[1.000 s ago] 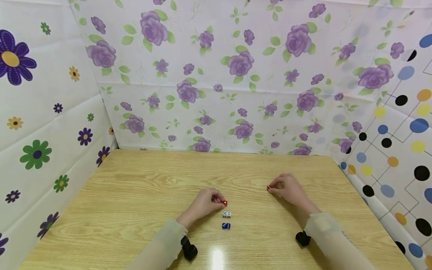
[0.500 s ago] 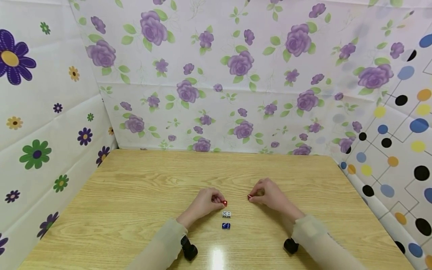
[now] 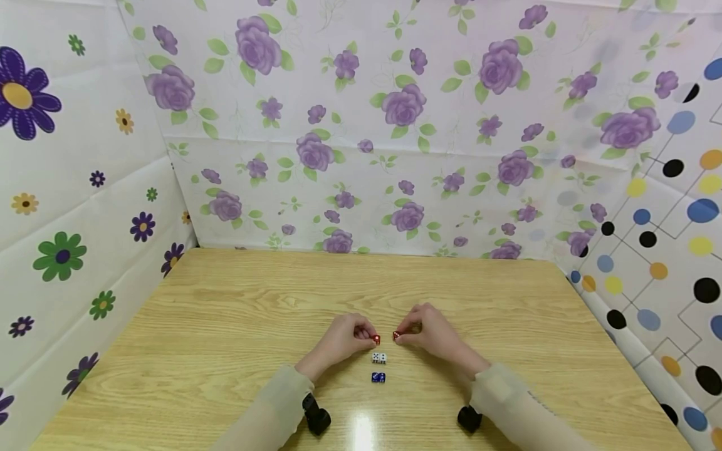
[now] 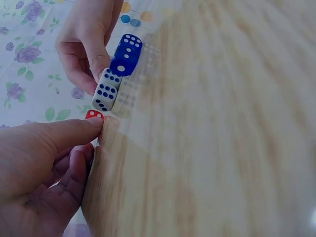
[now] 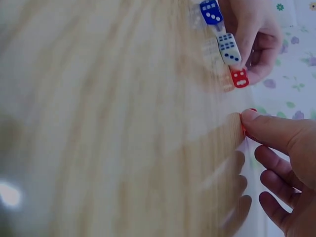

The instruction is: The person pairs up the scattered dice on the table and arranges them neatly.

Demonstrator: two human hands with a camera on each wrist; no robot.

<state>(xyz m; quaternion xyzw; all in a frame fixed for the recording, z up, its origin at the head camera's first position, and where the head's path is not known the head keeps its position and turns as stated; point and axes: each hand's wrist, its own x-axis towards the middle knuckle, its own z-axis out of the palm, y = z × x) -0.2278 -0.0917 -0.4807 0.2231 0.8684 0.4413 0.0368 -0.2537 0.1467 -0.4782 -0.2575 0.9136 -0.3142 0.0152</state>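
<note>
My left hand [image 3: 341, 338] pinches a red die [image 3: 376, 339] between thumb and fingertips, low at the table. Across a small gap to the right, my right hand [image 3: 437, 338] pinches a second red die [image 3: 397, 336]; in the right wrist view the thumb hides most of it. Just nearer than the left red die, two white dice [image 3: 379, 357] sit side by side. Closer still lies a pair of blue dice [image 3: 378, 378], also side by side. In the left wrist view the white dice [image 4: 105, 91] and blue dice [image 4: 127, 54] line up beyond the left thumb.
The wooden table [image 3: 237, 300] has a glossy top with a bright reflection near the front. Flowered cloth [image 3: 361, 125] hangs along its back edge, with patterned sheets at the left and right sides. A black wrist camera [image 3: 317, 419] sits below the left wrist.
My right hand has slid its red die leftward and slightly nearer, up close to the left red die. The left hand and the white and blue dice have stayed put.
</note>
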